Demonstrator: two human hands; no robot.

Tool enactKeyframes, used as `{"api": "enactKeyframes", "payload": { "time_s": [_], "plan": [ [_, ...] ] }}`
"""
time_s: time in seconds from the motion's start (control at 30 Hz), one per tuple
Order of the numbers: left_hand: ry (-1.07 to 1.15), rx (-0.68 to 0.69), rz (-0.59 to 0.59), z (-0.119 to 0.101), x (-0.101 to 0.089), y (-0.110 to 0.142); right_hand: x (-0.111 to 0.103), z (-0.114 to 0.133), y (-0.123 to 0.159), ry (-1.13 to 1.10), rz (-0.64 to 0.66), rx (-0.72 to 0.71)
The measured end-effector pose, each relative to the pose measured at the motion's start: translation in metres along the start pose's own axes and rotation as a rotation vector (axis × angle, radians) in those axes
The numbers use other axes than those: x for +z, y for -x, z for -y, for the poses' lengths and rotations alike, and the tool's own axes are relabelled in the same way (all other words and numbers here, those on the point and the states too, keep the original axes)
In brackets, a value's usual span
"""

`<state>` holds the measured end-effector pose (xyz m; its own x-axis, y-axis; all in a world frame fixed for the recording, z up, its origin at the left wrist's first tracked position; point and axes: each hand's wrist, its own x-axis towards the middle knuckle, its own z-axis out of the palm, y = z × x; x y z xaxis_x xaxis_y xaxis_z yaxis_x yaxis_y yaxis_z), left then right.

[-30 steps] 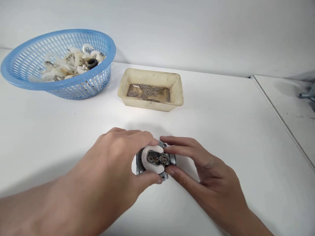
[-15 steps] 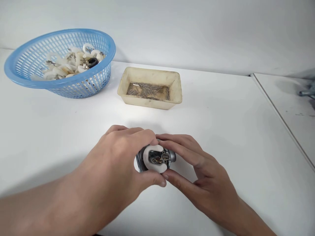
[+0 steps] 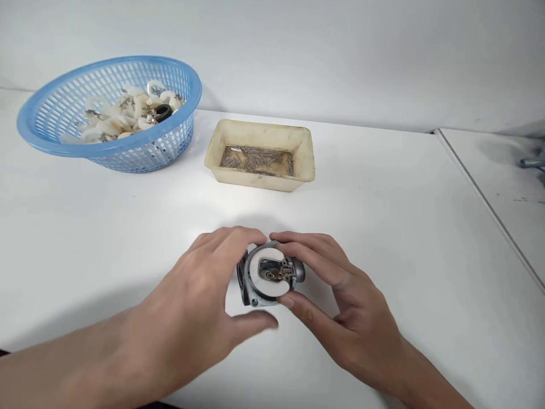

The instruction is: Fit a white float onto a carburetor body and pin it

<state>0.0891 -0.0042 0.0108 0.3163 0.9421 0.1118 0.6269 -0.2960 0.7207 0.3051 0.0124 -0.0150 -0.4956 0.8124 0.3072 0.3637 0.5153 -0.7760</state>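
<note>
A grey metal carburetor [image 3: 254, 301] sits low over the white table between my hands, its open side facing up. In it lies a white C-shaped float [image 3: 258, 280], with brass-coloured parts in the float's gap. My right hand [image 3: 353, 301] grips the carburetor from the right, thumb at the near edge and fingers at the far side. My left hand [image 3: 208, 284] is open around its left side. The left thumb stands clear of the metal, while the left fingertips are close to the far edge; whether they touch I cannot tell.
A blue plastic basket [image 3: 140, 142] at the back left holds several white floats and one black ring-like piece. Right of it, a yellowish tray [image 3: 259, 180] contains many thin metal pins [image 3: 255, 159]. A seam [image 3: 485, 196] crosses the white table [image 3: 395, 216] at the right.
My left thumb has come off the float and near edge, and the left hand has loosened, exposing more of the carburetor's body. My right hand keeps its grip. The view has shifted slightly.
</note>
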Motion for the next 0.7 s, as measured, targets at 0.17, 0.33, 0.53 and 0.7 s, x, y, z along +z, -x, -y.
{"api": "enactKeyframes", "payload": {
  "time_s": [0.17, 0.33, 0.53, 0.7],
  "plan": [
    [0.099, -0.097, 0.055, 0.006, -0.002, -0.002, 0.000, -0.001, -0.002, 0.012, 0.010, 0.027],
    [0.211, 0.036, 0.094, 0.009, -0.004, -0.009, 0.003, 0.001, -0.005, 0.064, -0.001, -0.055],
    [0.203, 0.090, 0.129, 0.013, -0.004, -0.014, 0.003, 0.006, -0.007, 0.097, -0.005, -0.042],
    [0.285, 0.138, 0.208, 0.024, -0.007, -0.021, 0.003, 0.012, -0.009, 0.134, -0.031, -0.073]
  ]
}}
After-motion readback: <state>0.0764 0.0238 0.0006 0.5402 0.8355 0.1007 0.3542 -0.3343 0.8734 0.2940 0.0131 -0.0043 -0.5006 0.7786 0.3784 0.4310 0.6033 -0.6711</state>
